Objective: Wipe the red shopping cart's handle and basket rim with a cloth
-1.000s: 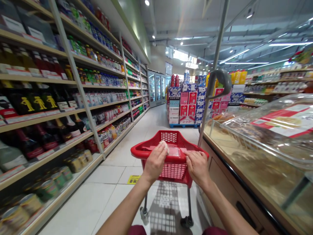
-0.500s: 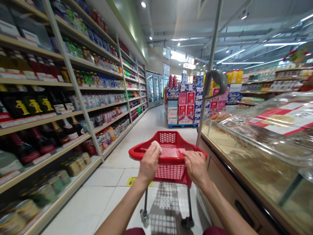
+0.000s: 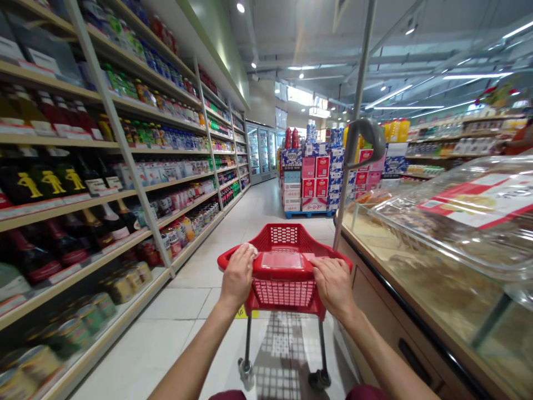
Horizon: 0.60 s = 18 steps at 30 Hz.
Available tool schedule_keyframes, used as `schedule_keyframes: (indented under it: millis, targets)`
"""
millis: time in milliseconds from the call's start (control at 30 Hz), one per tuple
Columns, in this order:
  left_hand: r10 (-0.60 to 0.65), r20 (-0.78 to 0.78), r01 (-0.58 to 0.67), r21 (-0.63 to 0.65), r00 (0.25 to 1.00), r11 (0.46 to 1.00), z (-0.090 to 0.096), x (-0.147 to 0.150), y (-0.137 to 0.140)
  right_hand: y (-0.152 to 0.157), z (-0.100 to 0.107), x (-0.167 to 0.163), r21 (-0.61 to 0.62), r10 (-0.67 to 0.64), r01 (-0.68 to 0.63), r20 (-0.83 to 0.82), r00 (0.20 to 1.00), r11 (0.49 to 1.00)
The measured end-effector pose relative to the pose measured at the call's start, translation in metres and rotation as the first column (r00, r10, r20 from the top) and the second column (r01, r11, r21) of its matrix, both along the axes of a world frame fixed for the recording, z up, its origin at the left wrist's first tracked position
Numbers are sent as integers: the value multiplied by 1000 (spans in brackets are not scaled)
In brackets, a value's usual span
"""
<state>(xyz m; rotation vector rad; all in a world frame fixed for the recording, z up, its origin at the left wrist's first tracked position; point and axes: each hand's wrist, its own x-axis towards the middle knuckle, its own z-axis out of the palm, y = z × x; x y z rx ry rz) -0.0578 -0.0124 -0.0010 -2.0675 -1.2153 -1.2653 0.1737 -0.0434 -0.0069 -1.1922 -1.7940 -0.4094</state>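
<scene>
A red plastic shopping cart (image 3: 287,294) stands directly in front of me on the tiled floor. My left hand (image 3: 238,276) is closed on a small crumpled white cloth (image 3: 251,248), pressed against the left part of the cart's handle. Only an edge of the cloth shows past the fingers, so I cannot tell whether it is fabric or tissue. On the right part of the handle, my right hand (image 3: 333,280) rests with its fingers wrapped over the bar. A clear label panel (image 3: 282,260) lies on the handle between the two hands.
Shelves of bottles and cans (image 3: 166,186) line the left side. Close on the right is a display counter (image 3: 387,266) bearing clear plastic food packs (image 3: 470,205). Stacked drink cartons (image 3: 308,178) on a blue pallet (image 3: 310,214) stand ahead, with glass-door fridges (image 3: 262,150) behind.
My left hand has slid left along the cart handle with the white cloth, uncovering more of the label panel. My right hand keeps its place on the handle.
</scene>
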Motion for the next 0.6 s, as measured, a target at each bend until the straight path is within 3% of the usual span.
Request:
schedule_keyframes:
  millis: [67, 233, 333, 433, 600]
  targets:
    - [6, 8, -6, 2, 1000, 1000, -1, -1, -2, 0, -1, -1, 8, -3, 4, -24, 1000, 1000]
    - [-179, -197, 187, 24, 964, 982, -3, 46, -13, 1, 0, -1, 17, 5, -5, -7, 1000, 1000]
    - [-154, -138, 154, -7, 978, 988, 2, 50, -11, 1, 1, -1, 13, 12, -12, 6, 1000, 1000]
    - [-101, -45, 96, -92, 994, 991, 8, 51, -5, 1, 1, -2, 21, 13, -12, -33, 999, 1000]
    - [-231, -105, 190, -306, 967, 933, 21, 74, -8, 1, 3, 1, -5, 17, -17, -49, 999, 1000]
